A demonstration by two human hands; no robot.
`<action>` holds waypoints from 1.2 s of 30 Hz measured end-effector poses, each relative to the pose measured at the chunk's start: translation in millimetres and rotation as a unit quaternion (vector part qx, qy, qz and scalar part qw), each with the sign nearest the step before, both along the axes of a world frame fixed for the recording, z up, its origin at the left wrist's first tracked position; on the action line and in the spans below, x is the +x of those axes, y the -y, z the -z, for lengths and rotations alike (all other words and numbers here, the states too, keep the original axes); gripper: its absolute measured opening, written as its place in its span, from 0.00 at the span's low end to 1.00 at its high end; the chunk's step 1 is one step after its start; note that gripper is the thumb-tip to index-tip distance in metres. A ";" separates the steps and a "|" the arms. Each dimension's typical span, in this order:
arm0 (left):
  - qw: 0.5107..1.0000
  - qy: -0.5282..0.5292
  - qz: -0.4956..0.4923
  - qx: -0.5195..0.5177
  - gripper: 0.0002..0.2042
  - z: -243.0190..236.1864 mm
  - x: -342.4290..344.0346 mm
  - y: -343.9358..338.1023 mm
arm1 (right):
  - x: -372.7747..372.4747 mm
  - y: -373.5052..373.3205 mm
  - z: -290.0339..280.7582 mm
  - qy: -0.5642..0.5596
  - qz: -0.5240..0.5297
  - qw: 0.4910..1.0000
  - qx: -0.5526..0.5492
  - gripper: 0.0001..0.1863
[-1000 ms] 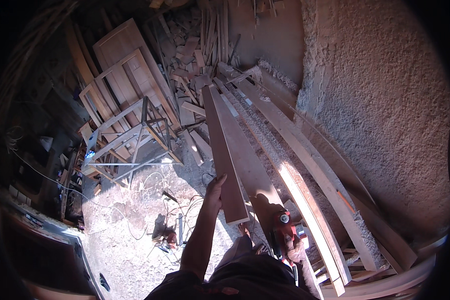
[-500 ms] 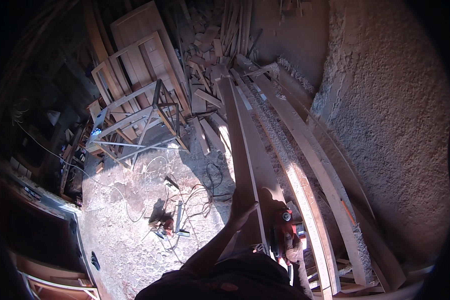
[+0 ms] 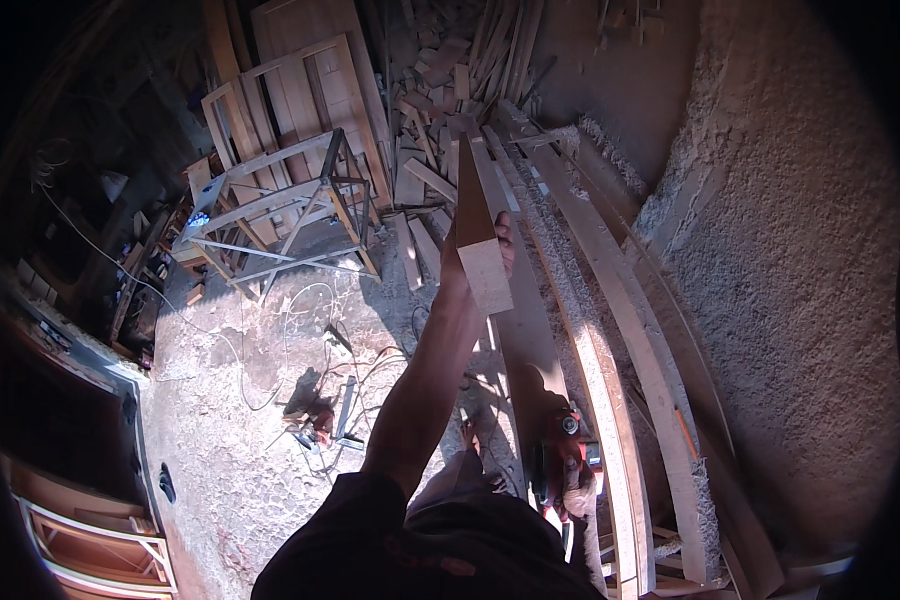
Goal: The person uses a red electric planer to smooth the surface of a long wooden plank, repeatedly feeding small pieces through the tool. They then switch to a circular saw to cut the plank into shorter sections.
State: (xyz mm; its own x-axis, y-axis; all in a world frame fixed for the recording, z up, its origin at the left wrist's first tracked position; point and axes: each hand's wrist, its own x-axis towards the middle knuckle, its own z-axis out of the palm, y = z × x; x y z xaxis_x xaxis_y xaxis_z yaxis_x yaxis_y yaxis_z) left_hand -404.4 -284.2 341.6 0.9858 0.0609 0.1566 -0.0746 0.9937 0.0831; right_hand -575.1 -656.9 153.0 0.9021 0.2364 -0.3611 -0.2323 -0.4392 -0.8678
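My left arm stretches forward, and my left hand [image 3: 453, 268] is wrapped round a long wooden board [image 3: 486, 278]. Its near end is raised toward me, showing the pale cut face, while the rest runs away to the far end of the stack. Fingers curl over its right side; the thumb is hidden. Low on the right, my right hand [image 3: 578, 492] grips a red and black electric planer [image 3: 568, 424]. That tool is on or just above a wide brown plank [image 3: 530, 350] lying below the raised board; its underside is hidden.
Long boards [image 3: 620, 290] covered with shavings lie to the right, beside a rough wall [image 3: 770, 250]. A wooden frame [image 3: 280, 215] stands at the far left before leaning door panels [image 3: 315, 90]. Cables and another power tool [image 3: 315, 425] lie on the floor, near offcuts [image 3: 435, 90].
My left hand has moved forward and up, lifting the near end of the board off the plank. The right hand stays low on the planer. The view has shifted slightly.
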 end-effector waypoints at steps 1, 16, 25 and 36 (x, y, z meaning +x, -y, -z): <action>0.999 -0.015 -0.043 0.024 0.21 -11.0 3.6 2.7 | 0.9 1.1 1.7 -0.002 0.003 1.000 0.003 0.35; 0.987 -0.041 -0.130 0.080 0.22 -21.2 32.2 -7.9 | 2.9 4.5 7.1 -0.006 0.005 1.000 0.017 0.34; 0.969 -0.119 -0.128 0.176 0.22 -49.5 -12.4 19.4 | -3.1 3.4 6.3 -0.016 0.020 0.999 0.022 0.32; 0.627 -0.297 -0.191 0.695 0.23 268.7 -35.6 93.3 | -4.2 0.4 3.2 0.036 0.048 0.994 0.091 0.28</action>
State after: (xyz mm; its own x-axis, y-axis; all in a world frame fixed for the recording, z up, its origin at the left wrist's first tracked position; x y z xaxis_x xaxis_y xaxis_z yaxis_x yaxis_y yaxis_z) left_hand -440.0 -377.6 72.9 0.8509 0.5211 -0.0670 0.1687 -0.1503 0.9742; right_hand -579.4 -657.3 149.8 0.9456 0.2029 -0.2544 -0.2007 -0.2515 -0.9468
